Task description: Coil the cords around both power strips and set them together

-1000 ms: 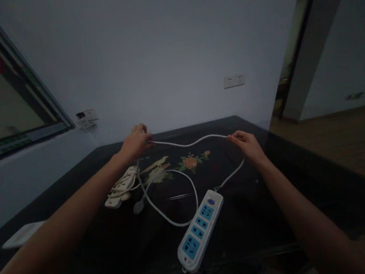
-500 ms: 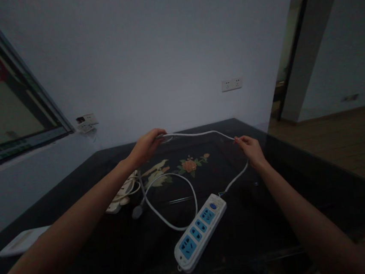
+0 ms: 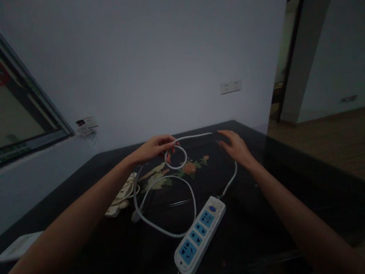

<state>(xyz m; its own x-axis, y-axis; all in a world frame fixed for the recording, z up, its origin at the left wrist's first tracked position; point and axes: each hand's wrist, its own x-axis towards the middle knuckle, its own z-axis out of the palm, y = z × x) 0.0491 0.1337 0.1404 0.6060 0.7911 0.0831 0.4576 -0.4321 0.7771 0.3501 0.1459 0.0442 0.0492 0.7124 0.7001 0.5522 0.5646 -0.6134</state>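
My left hand (image 3: 161, 146) is closed on a white power cord (image 3: 195, 135), pinching it above the dark table. A small round loop of the cord hangs from its fingers. To the right, my right hand (image 3: 237, 147) has thumb and fingers apart, and the cord's run beside its fingertips is blurred. From below that hand the cord drops to a white power strip (image 3: 200, 236) with blue sockets, lying slantwise near the table's front. More cord lies in a wide curve left of the strip, leading to a grey plug (image 3: 136, 216).
Another white power strip (image 3: 113, 209) with bundled cord lies beyond my left forearm. A flat white object (image 3: 18, 246) is at the left of the black table (image 3: 257, 216), which has a flower-and-bird picture. Wall sockets (image 3: 230, 86) and a window (image 3: 11, 102) are behind.
My right hand has let go of the cord, opened and moved left towards my left hand. A small loop now shows at my left hand, which has shifted slightly right.
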